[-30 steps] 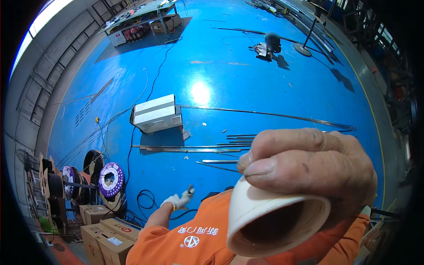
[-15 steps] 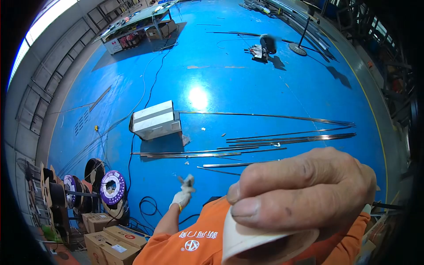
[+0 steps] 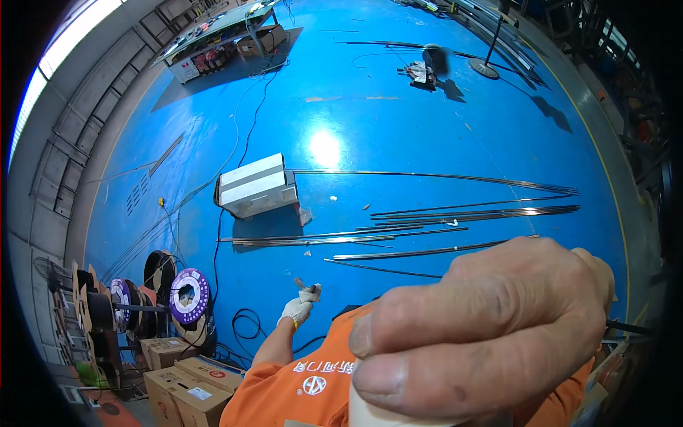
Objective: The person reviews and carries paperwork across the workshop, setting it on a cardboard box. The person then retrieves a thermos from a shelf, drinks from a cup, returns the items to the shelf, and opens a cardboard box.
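Note:
My right hand [image 3: 484,320] is bare and very large, close in front of the camera. Its fingers are closed on a cream-white cup [image 3: 377,414], probably a paper one; only a strip below the fingertips shows. My left hand [image 3: 298,309] wears a white work glove with a yellow cuff and is held out low over the blue floor. Its gloved fingers look curled together around something small and greyish, too small to make out. The orange shirt [image 3: 284,391] with white lettering fills the space between both hands.
Long thin metal strips [image 3: 398,254] lie across the floor beside a white-and-grey box [image 3: 256,186]. Purple-and-white reels [image 3: 190,295] and cardboard cartons [image 3: 188,398] stand at lower left. Cables trail over the floor. A workbench [image 3: 220,35] and a round-based stand [image 3: 485,68] are farther off.
My right hand has come slightly lower and left, and the cup's open rim and dark inside have dropped out of view. My left hand has shifted slightly right. The view has tilted slightly.

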Demonstrator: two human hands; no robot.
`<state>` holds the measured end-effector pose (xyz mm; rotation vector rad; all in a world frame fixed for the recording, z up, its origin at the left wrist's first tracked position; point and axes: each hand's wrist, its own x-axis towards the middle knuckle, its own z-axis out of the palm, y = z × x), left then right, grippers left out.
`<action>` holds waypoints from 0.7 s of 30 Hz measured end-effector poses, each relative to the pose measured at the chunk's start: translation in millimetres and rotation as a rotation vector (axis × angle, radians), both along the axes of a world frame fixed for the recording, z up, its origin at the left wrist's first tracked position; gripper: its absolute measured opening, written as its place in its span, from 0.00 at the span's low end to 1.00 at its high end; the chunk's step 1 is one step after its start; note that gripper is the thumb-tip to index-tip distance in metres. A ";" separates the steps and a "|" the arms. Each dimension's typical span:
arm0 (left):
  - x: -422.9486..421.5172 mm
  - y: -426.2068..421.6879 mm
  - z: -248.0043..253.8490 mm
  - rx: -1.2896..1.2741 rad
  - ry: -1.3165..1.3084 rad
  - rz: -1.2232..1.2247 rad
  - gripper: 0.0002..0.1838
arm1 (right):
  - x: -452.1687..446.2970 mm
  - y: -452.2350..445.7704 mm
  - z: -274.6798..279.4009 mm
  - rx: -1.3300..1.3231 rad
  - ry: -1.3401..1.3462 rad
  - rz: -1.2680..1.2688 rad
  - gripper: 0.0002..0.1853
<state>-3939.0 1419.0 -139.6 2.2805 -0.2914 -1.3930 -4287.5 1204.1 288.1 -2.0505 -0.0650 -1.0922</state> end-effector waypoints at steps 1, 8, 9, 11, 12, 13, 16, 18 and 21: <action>-1.5 4.0 3.2 0.008 0.000 0.014 0.15 | -5.4 -3.0 2.6 0.001 0.002 0.004 0.29; -5.3 11.7 24.9 0.036 -0.009 0.092 0.15 | 7.2 -10.7 4.2 -0.016 0.009 0.012 0.31; -5.1 13.4 26.3 0.040 -0.011 0.105 0.15 | -0.5 -8.1 1.2 -0.019 0.009 0.014 0.32; -4.5 14.8 25.2 0.039 -0.013 0.119 0.15 | 2.1 -19.3 4.6 -0.028 0.013 0.019 0.32; -4.2 15.9 22.4 0.034 -0.018 0.114 0.15 | 0.2 -14.6 2.8 -0.032 0.016 0.020 0.33; -4.0 17.7 19.1 0.030 -0.023 0.108 0.15 | -4.1 -21.1 3.3 -0.034 0.020 0.021 0.33; -1.8 17.8 12.1 0.019 -0.033 0.095 0.15 | -16.8 -27.9 2.8 -0.045 0.030 0.021 0.34; -1.4 18.7 9.5 0.018 -0.026 0.069 0.14 | -24.4 -29.2 1.8 -0.050 0.039 0.021 0.34; -1.9 19.2 9.9 0.017 -0.019 0.044 0.14 | -40.1 -34.6 2.0 -0.058 0.051 0.022 0.35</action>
